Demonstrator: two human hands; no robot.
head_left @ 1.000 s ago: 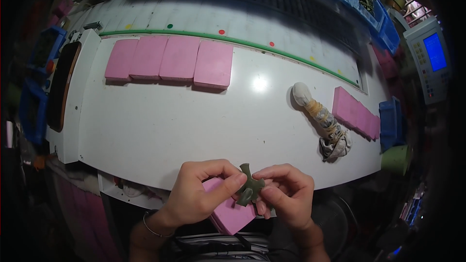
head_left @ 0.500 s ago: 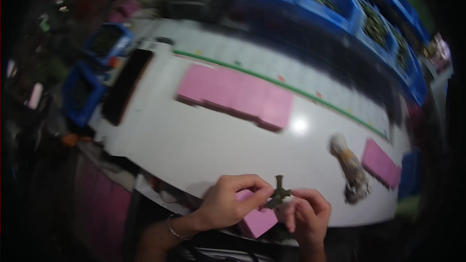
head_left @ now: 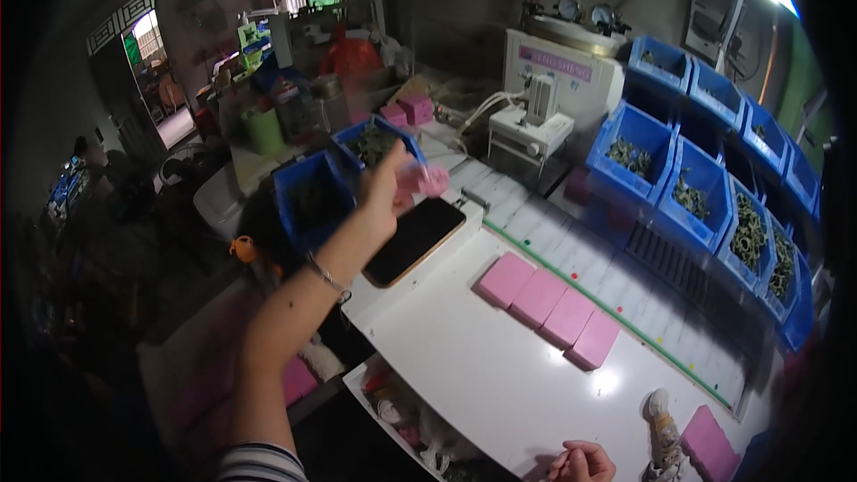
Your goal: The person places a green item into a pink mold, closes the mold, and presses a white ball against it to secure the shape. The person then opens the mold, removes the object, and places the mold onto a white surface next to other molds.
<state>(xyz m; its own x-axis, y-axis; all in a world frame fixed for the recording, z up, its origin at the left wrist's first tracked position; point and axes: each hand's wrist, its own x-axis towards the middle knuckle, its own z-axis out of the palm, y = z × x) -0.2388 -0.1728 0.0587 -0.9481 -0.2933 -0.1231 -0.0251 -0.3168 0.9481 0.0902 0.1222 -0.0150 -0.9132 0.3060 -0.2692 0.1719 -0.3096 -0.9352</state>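
Note:
My left hand (head_left: pixel 382 192) is stretched far out to the left, closed on a small pink block (head_left: pixel 423 182) that is smeared by motion. It hangs over the far end of a dark phone-like slab (head_left: pixel 416 243), close to a blue bin (head_left: pixel 368 137) with green pieces in it. My right hand (head_left: pixel 585 463) rests low at the near edge of the white table (head_left: pixel 464 357). Its fingers are curled together, and what they hold, if anything, is hidden.
Several pink blocks (head_left: pixel 541 300) stand in a row by a green strip. On the right lie a whitish wrapped tool (head_left: pixel 663 437) and another pink block (head_left: pixel 710 442). Blue bins (head_left: pixel 683 187) of green pieces rise behind, beside a white machine (head_left: pixel 531 125). An open drawer (head_left: pixel 420 428) sits below.
My left hand has swung from the near edge to the far left with the pink block. My view has turned left and up. The dark green branched piece between my hands no longer shows.

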